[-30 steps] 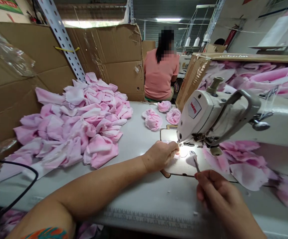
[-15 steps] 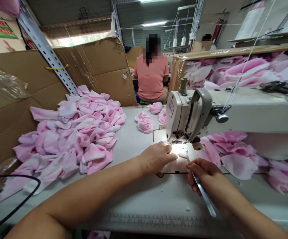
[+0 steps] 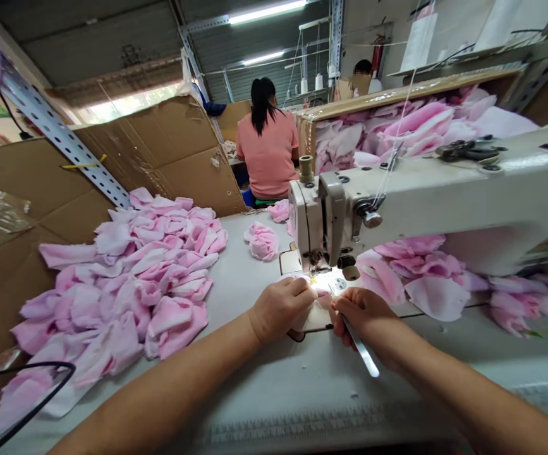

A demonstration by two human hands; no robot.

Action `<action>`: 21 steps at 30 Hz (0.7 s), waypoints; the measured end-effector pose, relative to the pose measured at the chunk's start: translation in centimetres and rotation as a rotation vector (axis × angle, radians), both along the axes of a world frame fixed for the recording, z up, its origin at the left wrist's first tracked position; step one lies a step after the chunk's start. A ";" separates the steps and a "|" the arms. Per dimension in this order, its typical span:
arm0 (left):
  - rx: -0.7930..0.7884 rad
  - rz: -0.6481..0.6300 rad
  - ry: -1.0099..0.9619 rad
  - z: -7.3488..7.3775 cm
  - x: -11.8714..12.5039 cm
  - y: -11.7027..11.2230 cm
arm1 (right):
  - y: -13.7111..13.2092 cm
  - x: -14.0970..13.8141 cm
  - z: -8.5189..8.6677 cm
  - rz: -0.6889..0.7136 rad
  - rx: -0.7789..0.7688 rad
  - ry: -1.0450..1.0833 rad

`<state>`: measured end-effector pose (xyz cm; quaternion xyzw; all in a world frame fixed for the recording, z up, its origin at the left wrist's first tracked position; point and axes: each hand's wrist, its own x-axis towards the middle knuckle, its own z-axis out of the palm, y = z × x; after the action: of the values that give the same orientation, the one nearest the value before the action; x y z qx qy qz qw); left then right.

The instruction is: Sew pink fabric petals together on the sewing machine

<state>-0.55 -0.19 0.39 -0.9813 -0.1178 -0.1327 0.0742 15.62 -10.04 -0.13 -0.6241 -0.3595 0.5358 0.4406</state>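
Note:
My left hand (image 3: 280, 309) rests its fingers on a small pink fabric piece (image 3: 322, 297) lying on the sewing machine's lit metal bed, just below the needle and presser foot (image 3: 318, 260). My right hand (image 3: 361, 316) sits close beside it, gripping a slim steel tool (image 3: 359, 346) whose long end sticks out toward me. The tool's other end is hidden by my fingers. The cream industrial sewing machine (image 3: 397, 196) arches over both hands from the right.
A large heap of pink-and-white fabric petals (image 3: 122, 297) covers the grey worktable (image 3: 274, 379) to my left. Gathered pink rosettes (image 3: 261, 241) lie beyond. More petals (image 3: 420, 272) sit behind the machine. A co-worker's back (image 3: 267, 158) faces me past cardboard sheets (image 3: 169, 164).
My right hand has moved left, in beside my left hand near the needle, with the steel tool. The whole scene has shifted left and tilted as my head turned.

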 end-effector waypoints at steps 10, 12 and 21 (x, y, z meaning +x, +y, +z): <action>0.025 -0.034 -0.151 -0.3 0.1 0.0 | 1.0 -0.4 -0.2 0.054 -0.005 -0.105; 0.009 -0.038 -0.202 -0.5 0.0 0.1 | 1.0 -0.6 -0.3 0.059 -0.010 -0.129; -0.019 -0.089 -0.204 -0.3 0.1 0.3 | 0.7 -0.8 0.3 0.068 -0.037 -0.195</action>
<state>-0.48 0.10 0.08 -0.9677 -0.0822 -0.2338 0.0467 14.83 -9.37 0.20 -0.6688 -0.4118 0.4938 0.3732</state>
